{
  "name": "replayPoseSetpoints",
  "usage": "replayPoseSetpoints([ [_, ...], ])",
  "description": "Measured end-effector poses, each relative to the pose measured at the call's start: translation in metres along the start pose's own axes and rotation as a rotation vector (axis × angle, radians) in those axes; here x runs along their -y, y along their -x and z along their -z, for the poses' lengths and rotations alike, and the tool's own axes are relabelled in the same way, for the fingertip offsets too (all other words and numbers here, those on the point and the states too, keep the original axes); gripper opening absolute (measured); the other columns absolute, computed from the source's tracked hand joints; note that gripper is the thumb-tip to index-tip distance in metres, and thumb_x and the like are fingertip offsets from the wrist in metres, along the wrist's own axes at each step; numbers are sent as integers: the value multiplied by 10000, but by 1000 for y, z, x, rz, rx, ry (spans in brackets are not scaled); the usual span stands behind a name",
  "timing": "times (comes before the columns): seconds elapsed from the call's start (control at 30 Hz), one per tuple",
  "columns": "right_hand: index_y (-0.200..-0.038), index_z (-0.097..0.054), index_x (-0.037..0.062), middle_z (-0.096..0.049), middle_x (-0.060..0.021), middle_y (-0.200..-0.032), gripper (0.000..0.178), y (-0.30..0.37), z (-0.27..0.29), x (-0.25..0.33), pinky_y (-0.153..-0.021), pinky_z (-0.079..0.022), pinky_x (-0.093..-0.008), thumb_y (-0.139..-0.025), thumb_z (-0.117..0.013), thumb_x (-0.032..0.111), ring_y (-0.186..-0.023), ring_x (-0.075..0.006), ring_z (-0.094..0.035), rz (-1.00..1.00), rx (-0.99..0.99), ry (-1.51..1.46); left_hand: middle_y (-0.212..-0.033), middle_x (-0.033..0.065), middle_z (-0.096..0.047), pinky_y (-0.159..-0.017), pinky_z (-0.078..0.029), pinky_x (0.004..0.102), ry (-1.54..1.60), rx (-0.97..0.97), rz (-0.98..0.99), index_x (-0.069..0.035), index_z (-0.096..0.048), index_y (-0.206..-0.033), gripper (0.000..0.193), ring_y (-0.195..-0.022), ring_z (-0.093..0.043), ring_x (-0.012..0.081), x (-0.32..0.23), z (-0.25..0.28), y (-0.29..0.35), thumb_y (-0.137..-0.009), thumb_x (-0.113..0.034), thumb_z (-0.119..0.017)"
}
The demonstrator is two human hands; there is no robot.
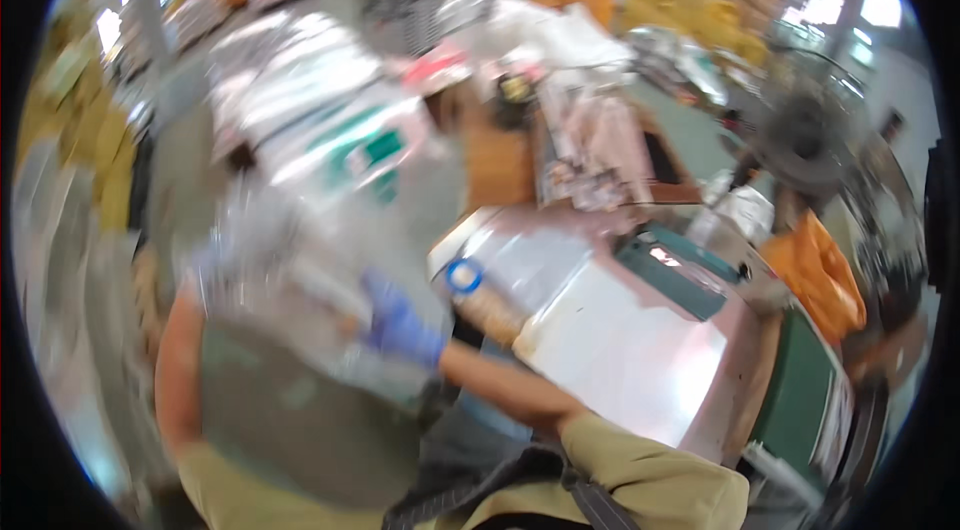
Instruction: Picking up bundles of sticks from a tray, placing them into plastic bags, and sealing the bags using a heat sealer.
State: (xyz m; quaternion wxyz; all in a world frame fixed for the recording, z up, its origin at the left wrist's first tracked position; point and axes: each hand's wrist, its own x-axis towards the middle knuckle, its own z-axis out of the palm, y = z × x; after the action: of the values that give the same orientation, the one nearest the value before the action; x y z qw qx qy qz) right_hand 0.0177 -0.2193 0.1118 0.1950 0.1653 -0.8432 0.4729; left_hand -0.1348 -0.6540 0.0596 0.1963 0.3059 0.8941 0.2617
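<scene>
A clear plastic bag (300, 275), crumpled and smeared by motion, hangs in front of me between my hands. My right hand (405, 322), in a blue-violet glove, is closed on the bag's right side. Blurred plastic partly covers my left hand (205, 268), also gloved, at the bag's left side; its fingers cannot be made out. Something pale shows through the plastic near my right hand, too blurred to name. Just beyond the bag lies a stack of shiny plastic packages (320, 120) with a green print.
To my right stands a white-topped work table (620, 350) with a blue tape roll (464, 275) and a green panel (672, 270). Behind it are an open carton (500, 165) of pink packets, a fan (805, 130) and an orange bag (818, 275). Yellow sacks (700, 5) are piled farther back.
</scene>
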Motion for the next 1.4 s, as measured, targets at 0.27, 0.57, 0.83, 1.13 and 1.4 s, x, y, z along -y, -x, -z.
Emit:
replayPoseSetpoints([
  [0.27,-1066,-461,-25,-535,-258,-1000,462,98,-101,-115,-851,-404,-396,-780,-570,320,-959,-386,-522,-598,363,156,-1317,103,-390,-927,-345,273,144,-217,-252,-25,-271,-1339,791,-1100,-455,200,-243,-10,-58,-598,45,-540],
  [0.57,-1219,-456,41,-527,-177,-1149,581,59,9,-9,-826,-419,-356,-759,-534,387,-975,-282,-557,-810,674,-320,-870,-11,-515,-538,-385,163,776,-635,-18,-35,-512,-1022,423,-603,-389,28,-162,-60,-87,-633,109,-430],
  [0.83,-779,-588,63,-552,-149,-669,223,72,74,-3,-595,-422,-405,-807,-511,271,-633,-325,-540,-223,269,412,-731,-15,-459,-598,-387,244,669,-880,-352,-47,-524,-843,128,-660,-417,107,-149,5,-251,-854,-168,-485],
  [1.13,-674,-548,60,-493,-167,-562,253,45,73,11,-506,-387,-423,-795,-547,283,-519,-354,-485,77,-81,238,-692,-21,-484,-482,-349,208,739,-1042,-242,-103,-509,-716,120,-567,-412,59,-144,65,-238,-717,-32,-606],
  [1.4,-1144,-459,41,-462,-189,-1118,448,194,144,-24,-901,-363,-387,-779,-597,261,-1055,-350,-438,-380,-425,192,-1019,118,-552,-804,-419,372,163,-747,-571,-46,-530,-1007,294,-931,-530,287,-454,-148,-97,-742,-156,-592],
])
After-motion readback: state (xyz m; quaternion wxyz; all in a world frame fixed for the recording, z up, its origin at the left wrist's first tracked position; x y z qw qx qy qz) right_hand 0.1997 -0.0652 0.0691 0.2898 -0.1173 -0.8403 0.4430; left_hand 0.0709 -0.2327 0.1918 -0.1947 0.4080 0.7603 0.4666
